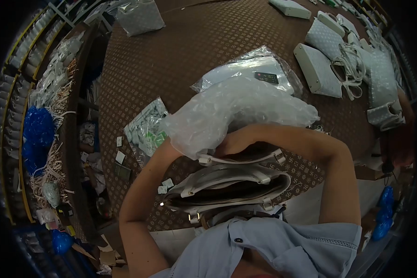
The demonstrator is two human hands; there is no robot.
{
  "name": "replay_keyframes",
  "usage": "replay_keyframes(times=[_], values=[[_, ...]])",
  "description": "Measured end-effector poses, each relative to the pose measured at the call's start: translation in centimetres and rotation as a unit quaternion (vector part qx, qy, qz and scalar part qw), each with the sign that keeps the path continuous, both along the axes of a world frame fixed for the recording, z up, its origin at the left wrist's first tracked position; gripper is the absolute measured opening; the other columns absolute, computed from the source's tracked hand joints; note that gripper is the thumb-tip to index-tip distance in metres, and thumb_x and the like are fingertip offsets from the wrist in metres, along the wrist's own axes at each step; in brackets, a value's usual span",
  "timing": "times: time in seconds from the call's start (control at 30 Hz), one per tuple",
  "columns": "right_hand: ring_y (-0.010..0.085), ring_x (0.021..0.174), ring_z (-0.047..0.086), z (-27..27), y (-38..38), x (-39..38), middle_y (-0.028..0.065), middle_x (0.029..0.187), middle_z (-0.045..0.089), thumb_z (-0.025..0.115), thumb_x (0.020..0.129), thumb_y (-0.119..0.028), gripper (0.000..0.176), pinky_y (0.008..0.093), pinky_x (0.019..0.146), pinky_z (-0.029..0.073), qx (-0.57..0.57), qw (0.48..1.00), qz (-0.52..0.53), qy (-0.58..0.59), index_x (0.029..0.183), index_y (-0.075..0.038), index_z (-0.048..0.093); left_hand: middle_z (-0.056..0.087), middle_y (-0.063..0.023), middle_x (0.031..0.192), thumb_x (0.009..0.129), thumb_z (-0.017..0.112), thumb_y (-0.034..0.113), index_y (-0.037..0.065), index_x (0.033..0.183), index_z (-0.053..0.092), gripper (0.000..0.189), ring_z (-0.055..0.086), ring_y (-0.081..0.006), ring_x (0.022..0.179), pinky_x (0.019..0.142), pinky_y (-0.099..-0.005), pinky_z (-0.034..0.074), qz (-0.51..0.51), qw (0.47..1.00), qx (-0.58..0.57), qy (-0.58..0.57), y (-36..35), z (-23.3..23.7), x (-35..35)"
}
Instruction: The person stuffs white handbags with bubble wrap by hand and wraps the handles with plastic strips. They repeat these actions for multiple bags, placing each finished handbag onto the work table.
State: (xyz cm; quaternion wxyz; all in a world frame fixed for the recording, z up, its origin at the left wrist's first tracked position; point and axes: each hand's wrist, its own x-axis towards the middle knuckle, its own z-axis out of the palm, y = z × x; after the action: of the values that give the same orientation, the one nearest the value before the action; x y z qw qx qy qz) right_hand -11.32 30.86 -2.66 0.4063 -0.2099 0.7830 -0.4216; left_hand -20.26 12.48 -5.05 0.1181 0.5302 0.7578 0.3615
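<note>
A bunched, arched length of clear bubble wrap [259, 99] lies across the middle of the view. My left hand [175, 144] reaches in at its lower left end, where the plastic covers the fingers. At the wrap's lower edge, my right hand [232, 142] is curled against the plastic, its fingertips hidden. Just below my hands stands a white handbag [227, 185] with its top open, showing a dark lining. One of its handles [243, 160] sticks up close under my right hand; the other leans over the opening.
Behind the wrap lies a plastic-bagged silvery packet [236, 69] with a dark label. A bag of small sachets [148, 123] and little white tags [120, 157] are at left. White handbags [317, 69] crowd the right; a wrapped one [139, 18] stands at back left. Shelving [14, 116] lines the left.
</note>
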Motion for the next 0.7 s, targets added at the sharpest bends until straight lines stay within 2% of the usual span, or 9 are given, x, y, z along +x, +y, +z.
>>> replay_keyframes(times=[0.07, 0.1, 0.17, 0.3, 0.4, 0.43, 0.47, 0.53, 0.7], values=[[0.0283, 0.120, 0.043, -1.3, -0.4, -0.3, 0.0172, 0.132, 0.045, 0.038, 0.095, -0.027, 0.043, 0.0353, 0.102, 0.031, 0.060, 0.998, -0.010, -0.024, 0.131, -0.004, 0.041, 0.056, -0.0070, 0.118, 0.080, 0.065, 0.018, 0.008, 0.122, 0.052, 0.045, 0.052, -0.0196, 0.107, 0.091, -0.0331, 0.043, 0.025, 0.979, -0.020, -0.200, -0.2, 0.3, 0.3], [0.0288, 0.120, 0.043, -3.2, -0.2, -0.1, 0.0179, 0.131, 0.045, 0.039, 0.094, -0.027, 0.043, 0.0354, 0.102, 0.031, 0.006, 1.000, -0.001, 0.025, 0.130, -0.004, 0.043, 0.056, -0.0070, 0.118, 0.080, 0.065, 0.018, 0.008, 0.122, 0.052, 0.045, 0.052, -0.0196, 0.107, 0.091, -0.0331, 0.043, 0.027, 0.979, -0.018, -0.200, -0.5, 0.3, -0.1], [0.0293, 0.120, 0.043, -4.2, 0.3, 0.6, 0.0186, 0.130, 0.046, 0.039, 0.094, -0.027, 0.042, 0.0355, 0.102, 0.031, -0.046, 0.996, 0.010, 0.069, 0.129, -0.003, 0.044, 0.053, -0.0067, 0.121, 0.083, 0.062, 0.018, 0.007, 0.125, 0.048, 0.046, 0.053, -0.0197, 0.106, 0.092, -0.0323, 0.042, -0.109, 0.962, -0.049, -0.244, -1.1, 0.3, -0.9], [0.0285, 0.108, 0.052, 2.8, 2.5, 1.7, 0.0161, 0.115, 0.057, 0.040, 0.092, -0.028, 0.037, 0.0370, 0.093, 0.038, 0.027, 0.999, 0.010, -0.025, 0.115, -0.003, 0.056, 0.048, -0.0075, 0.128, 0.088, 0.056, 0.015, 0.004, 0.131, 0.040, 0.047, 0.046, -0.0166, 0.115, 0.098, -0.0296, 0.038, -0.051, 0.961, -0.148, -0.230, 1.6, 3.4, 0.8], [0.0272, 0.101, 0.056, 9.8, 5.4, 4.6, 0.0158, 0.105, 0.061, 0.041, 0.093, -0.031, 0.036, 0.0367, 0.087, 0.042, 0.079, 0.996, -0.032, -0.014, 0.105, -0.003, 0.061, 0.050, -0.0064, 0.123, 0.089, 0.054, 0.014, 0.004, 0.128, 0.043, 0.041, 0.051, -0.0136, 0.107, 0.094, -0.0247, 0.041, -0.057, 0.996, 0.021, -0.067, 3.1, 2.0, 1.4], [0.0262, 0.099, 0.058, 10.6, 6.1, 5.2, 0.0163, 0.100, 0.063, 0.041, 0.093, -0.033, 0.038, 0.0356, 0.083, 0.044, 0.114, 0.990, -0.080, 0.008, 0.102, -0.004, 0.063, 0.048, -0.0075, 0.125, 0.091, 0.052, 0.013, 0.003, 0.130, 0.039, 0.043, 0.049, -0.0142, 0.110, 0.095, -0.0257, 0.040, -0.026, 0.940, 0.012, -0.341, 2.9, 3.1, 1.6], [0.0262, 0.099, 0.058, 10.1, 5.9, 5.5, 0.0163, 0.100, 0.063, 0.041, 0.093, -0.033, 0.038, 0.0356, 0.083, 0.044, 0.117, 0.990, -0.079, 0.007, 0.102, -0.004, 0.063, 0.046, -0.0086, 0.128, 0.092, 0.050, 0.011, 0.002, 0.133, 0.036, 0.045, 0.047, -0.0147, 0.114, 0.097, -0.0267, 0.039, 0.005, 0.810, 0.002, -0.586, 2.7, 3.8, 1.7], [0.0281, 0.101, 0.057, 7.5, 5.3, 6.5, 0.0180, 0.098, 0.063, 0.038, 0.092, -0.045, 0.049, 0.0362, 0.087, 0.042, 0.332, 0.942, -0.025, -0.031, 0.101, -0.005, 0.065, 0.046, -0.0086, 0.127, 0.092, 0.049, 0.011, 0.002, 0.133, 0.035, 0.045, 0.047, -0.0144, 0.113, 0.097, -0.0265, 0.040, -0.023, 0.825, -0.009, -0.565, 2.5, 3.8, 1.5], [0.0302, 0.109, 0.053, 2.3, 5.2, 4.8, 0.0153, 0.113, 0.058, 0.036, 0.090, -0.050, 0.054, 0.0384, 0.092, 0.039, 0.361, 0.926, 0.002, -0.112, 0.111, -0.008, 0.061, 0.052, -0.0057, 0.120, 0.094, 0.046, 0.014, 0.004, 0.129, 0.041, 0.036, 0.052, -0.0094, 0.106, 0.092, -0.0209, 0.042, -0.036, 0.840, -0.005, -0.541, 2.7, 2.4, 2.2]])
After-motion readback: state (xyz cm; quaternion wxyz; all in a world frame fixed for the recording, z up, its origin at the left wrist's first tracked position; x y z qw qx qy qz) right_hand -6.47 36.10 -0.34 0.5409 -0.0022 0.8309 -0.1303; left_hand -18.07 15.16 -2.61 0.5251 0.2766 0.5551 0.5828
